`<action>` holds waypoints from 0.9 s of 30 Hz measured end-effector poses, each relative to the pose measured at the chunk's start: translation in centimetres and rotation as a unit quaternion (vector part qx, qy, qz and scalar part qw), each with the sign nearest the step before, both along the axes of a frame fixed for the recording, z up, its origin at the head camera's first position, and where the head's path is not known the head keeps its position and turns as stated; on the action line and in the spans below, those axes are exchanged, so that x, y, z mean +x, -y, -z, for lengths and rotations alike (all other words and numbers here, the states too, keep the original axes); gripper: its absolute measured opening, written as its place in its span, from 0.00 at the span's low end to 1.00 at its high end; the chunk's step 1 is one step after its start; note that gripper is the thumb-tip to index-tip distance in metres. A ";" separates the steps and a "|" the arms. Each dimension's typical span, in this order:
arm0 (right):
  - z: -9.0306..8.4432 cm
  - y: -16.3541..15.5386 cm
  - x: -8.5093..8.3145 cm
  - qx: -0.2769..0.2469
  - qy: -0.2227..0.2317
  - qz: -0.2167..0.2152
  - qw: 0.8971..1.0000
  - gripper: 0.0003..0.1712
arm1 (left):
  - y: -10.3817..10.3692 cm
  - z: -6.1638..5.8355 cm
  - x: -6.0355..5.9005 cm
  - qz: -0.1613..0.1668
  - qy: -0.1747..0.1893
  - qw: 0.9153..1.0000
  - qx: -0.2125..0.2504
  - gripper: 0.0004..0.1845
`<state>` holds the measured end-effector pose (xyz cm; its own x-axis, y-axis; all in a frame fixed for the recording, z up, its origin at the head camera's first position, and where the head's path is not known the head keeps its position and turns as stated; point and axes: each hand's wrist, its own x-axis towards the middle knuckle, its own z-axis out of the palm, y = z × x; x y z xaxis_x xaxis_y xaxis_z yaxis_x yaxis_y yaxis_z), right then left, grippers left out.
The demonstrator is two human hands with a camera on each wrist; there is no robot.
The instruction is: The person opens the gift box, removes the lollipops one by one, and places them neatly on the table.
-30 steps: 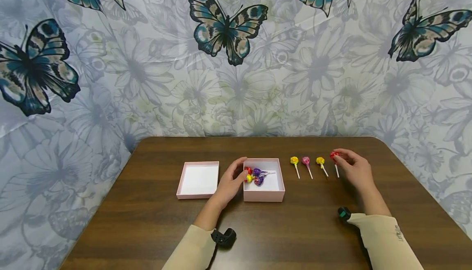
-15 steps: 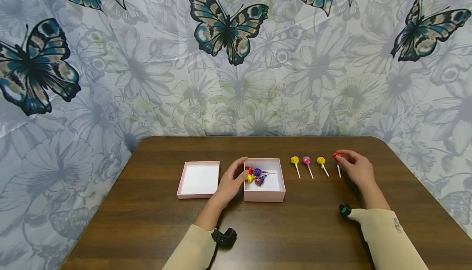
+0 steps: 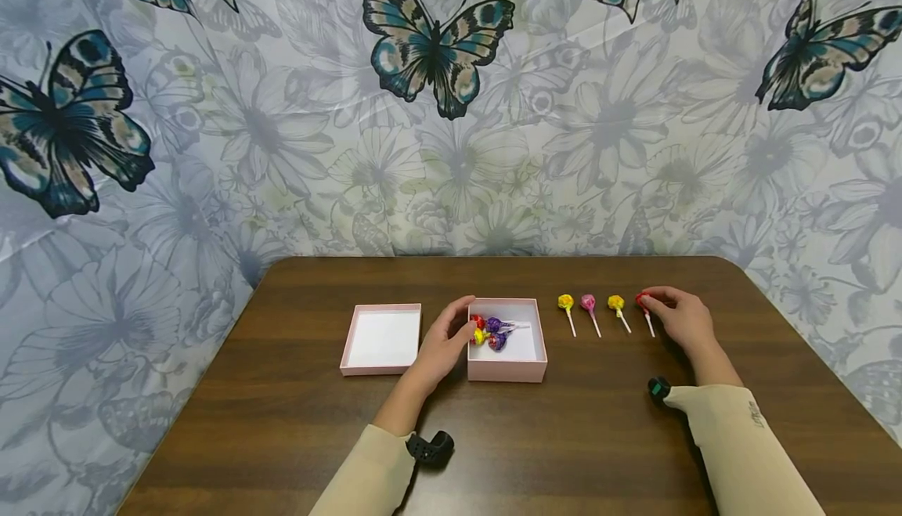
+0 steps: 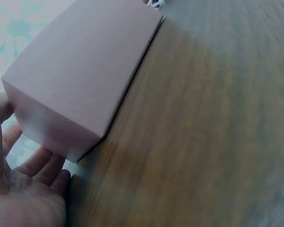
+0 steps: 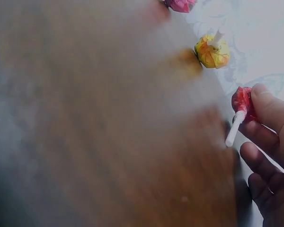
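My left hand (image 3: 440, 344) cups the left wall of an open pink box (image 3: 507, 371); thumb at its far corner, fingers at the rim. Inside lie several wrapped lollipops (image 3: 491, 332), red, yellow and purple. The left wrist view shows the box (image 4: 85, 75) from outside with my left hand (image 4: 23, 194) round its corner. My right hand (image 3: 680, 324) pinches the head of a red lollipop (image 3: 641, 299) lying on the table. The right wrist view has a fingertip of my right hand (image 5: 270, 151) on that red lollipop (image 5: 241, 100).
Left of the red one lie a yellow-orange lollipop (image 3: 616, 302), a pink lollipop (image 3: 587, 302) and a yellow lollipop (image 3: 565, 302) in a row. The box's pink lid (image 3: 380, 337) sits upturned left of my left hand. The brown table (image 3: 564, 438) meets a butterfly curtain behind.
Hardly anything has moved. My right hand has settled a little lower on the red lollipop, which stays on the table. My left hand keeps its place at the box.
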<state>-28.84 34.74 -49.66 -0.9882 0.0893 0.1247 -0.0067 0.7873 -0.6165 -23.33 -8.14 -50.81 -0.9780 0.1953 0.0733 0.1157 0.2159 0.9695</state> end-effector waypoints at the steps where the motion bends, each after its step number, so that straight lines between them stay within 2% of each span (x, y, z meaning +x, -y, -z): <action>1: 0.0 0.0 -0.1 -0.002 0.004 0.000 1.000 0.28 | 0.0 0.0 0.0 0.000 -0.002 1.000 0.000 0.27; 3: -0.2 0.2 -0.2 -0.003 0.010 0.000 1.000 0.28 | 0.0 -0.1 0.0 -0.002 -0.001 1.000 0.003 0.27; 10: -0.1 0.3 -0.5 -0.007 0.011 0.004 1.000 0.30 | 0.0 -3.8 2.0 0.009 0.017 1.000 0.009 0.26; 27: 0.3 0.1 -0.3 -0.026 0.017 0.003 1.000 0.32 | -0.2 -4.0 2.1 0.003 0.027 1.000 0.006 0.26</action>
<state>-29.18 34.63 -49.97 -0.9912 0.1002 0.0859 0.0193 0.7538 -0.6568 -21.27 -7.95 -46.82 -0.9796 0.1997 0.0219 0.0633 0.2032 0.9771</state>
